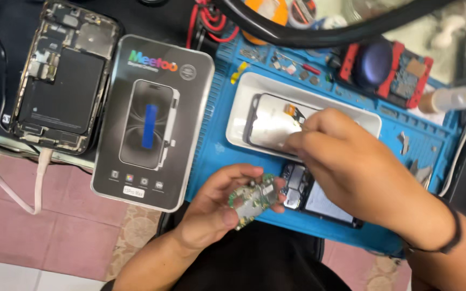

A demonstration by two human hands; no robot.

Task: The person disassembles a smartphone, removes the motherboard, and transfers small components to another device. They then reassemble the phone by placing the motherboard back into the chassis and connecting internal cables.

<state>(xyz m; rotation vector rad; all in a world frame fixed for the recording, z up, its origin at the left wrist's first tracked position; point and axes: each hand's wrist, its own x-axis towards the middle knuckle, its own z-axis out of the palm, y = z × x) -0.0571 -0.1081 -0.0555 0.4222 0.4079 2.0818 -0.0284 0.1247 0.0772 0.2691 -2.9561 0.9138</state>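
My left hand point(219, 205) holds a small green circuit board point(253, 198) between thumb and fingers, just above the near edge of the blue work mat point(217, 156). My right hand point(346, 161) reaches over a white tray point(244, 97), its fingertips pinched together near a phone display panel point(271, 124) that lies in the tray; whether they grip something small is hidden. An opened phone body point(319, 196) lies on the mat under my right hand, partly covered.
A dark grey product box point(152, 118) with a phone picture lies left of the mat. Farther left sits an opened phone point(63, 75) with a white cable point(39, 183) attached. Small screws, tweezers and a red-and-blue tool point(386, 67) crowd the mat's far side. A black hose point(319, 35) crosses the top.
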